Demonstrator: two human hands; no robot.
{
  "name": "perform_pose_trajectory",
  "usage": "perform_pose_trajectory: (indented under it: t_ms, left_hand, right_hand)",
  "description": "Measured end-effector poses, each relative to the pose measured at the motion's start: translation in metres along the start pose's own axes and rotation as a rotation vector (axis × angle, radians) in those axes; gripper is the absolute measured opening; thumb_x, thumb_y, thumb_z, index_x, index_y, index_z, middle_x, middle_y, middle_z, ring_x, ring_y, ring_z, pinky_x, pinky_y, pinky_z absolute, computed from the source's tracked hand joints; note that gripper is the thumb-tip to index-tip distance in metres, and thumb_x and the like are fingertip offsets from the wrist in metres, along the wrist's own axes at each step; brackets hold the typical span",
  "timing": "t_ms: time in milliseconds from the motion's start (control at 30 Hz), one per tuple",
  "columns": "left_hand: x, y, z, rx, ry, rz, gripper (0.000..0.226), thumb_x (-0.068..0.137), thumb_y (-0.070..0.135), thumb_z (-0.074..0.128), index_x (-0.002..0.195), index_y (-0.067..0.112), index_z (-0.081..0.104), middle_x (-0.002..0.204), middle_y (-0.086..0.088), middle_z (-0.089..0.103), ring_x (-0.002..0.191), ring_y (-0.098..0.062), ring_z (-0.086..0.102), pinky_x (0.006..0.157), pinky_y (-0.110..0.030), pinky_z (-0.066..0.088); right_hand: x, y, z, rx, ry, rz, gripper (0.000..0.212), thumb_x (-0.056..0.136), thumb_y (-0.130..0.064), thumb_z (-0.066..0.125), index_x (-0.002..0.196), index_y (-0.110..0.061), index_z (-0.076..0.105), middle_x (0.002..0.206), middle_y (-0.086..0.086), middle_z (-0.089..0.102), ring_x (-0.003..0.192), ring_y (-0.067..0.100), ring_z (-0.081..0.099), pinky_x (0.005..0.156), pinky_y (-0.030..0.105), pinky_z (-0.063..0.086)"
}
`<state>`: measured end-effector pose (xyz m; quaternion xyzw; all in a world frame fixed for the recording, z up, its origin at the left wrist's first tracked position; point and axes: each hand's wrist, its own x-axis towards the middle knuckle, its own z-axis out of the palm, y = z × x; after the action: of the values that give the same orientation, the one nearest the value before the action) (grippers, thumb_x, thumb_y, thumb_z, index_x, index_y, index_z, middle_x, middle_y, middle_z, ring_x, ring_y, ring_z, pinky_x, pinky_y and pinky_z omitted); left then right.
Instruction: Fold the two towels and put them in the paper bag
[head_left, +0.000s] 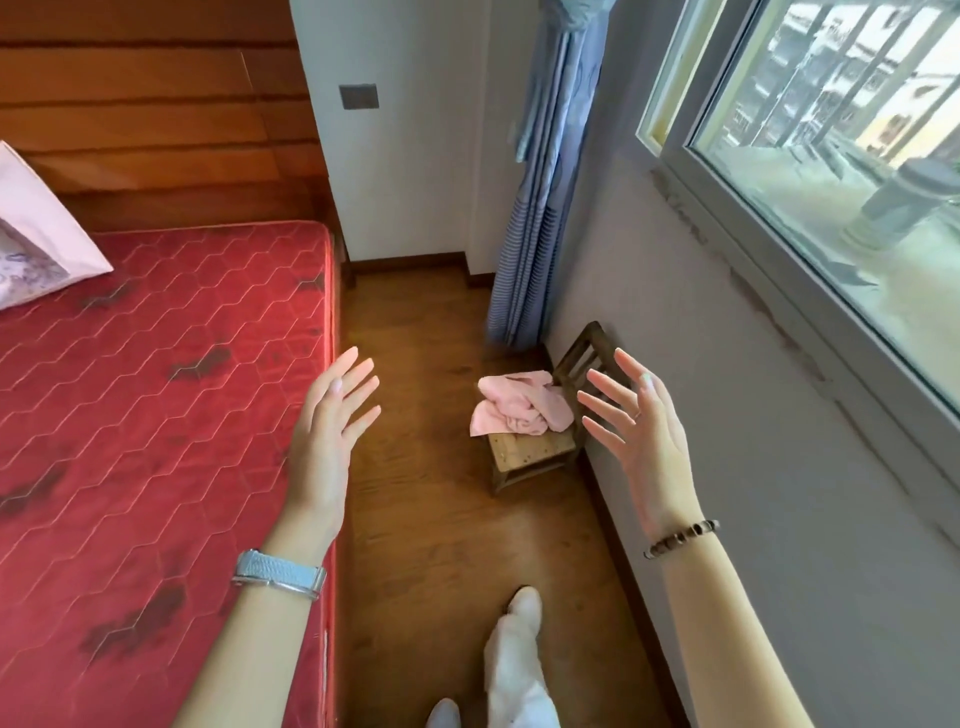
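Crumpled pink towels (521, 404) lie heaped on a small wooden chair (535, 453), beyond & between raised hands: left hand (332, 421) & right hand (636, 415), fingers spread, empty. Quilted red mattress (156, 389) at left.

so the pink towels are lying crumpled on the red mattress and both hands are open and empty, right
Not quite. The head view shows the pink towels lying crumpled on the small wooden chair by the wall, not on the red mattress. The rest holds: the left hand and the right hand are both open and empty.
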<state>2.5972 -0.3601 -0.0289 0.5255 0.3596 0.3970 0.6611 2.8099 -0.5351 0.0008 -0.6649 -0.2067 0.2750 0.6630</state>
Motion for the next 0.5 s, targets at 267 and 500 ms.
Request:
perform_pose_trajectory:
  t_ms: [267, 500]
  left_hand:
    - [0.077, -0.032, 0.047, -0.013, 0.043, -0.04, 0.038, 0.098, 0.039, 0.038, 0.131, 0.032, 0.058, 0.139, 0.001, 0.061, 0.128, -0.011, 0.057, 0.109, -0.043, 0.045]
    - [0.146, -0.086, 0.088, 0.004, 0.113, -0.098, 0.036, 0.107, 0.029, 0.038, 0.138, 0.022, 0.056, 0.135, 0.003, 0.064, 0.126, -0.01, 0.059, 0.109, -0.039, 0.046]
  right_hand:
    - [0.102, 0.012, -0.006, -0.027, -0.008, 0.0, 0.044, 0.092, -0.055, 0.04, 0.13, -0.036, 0.053, 0.132, -0.002, 0.062, 0.114, 0.014, 0.065, 0.099, 0.038, 0.051]
    - [0.194, 0.051, -0.011, -0.133, -0.025, 0.034, 0.049, 0.096, -0.047, 0.043, 0.138, -0.023, 0.049, 0.134, 0.004, 0.058, 0.115, 0.011, 0.062, 0.088, 0.019, 0.053]
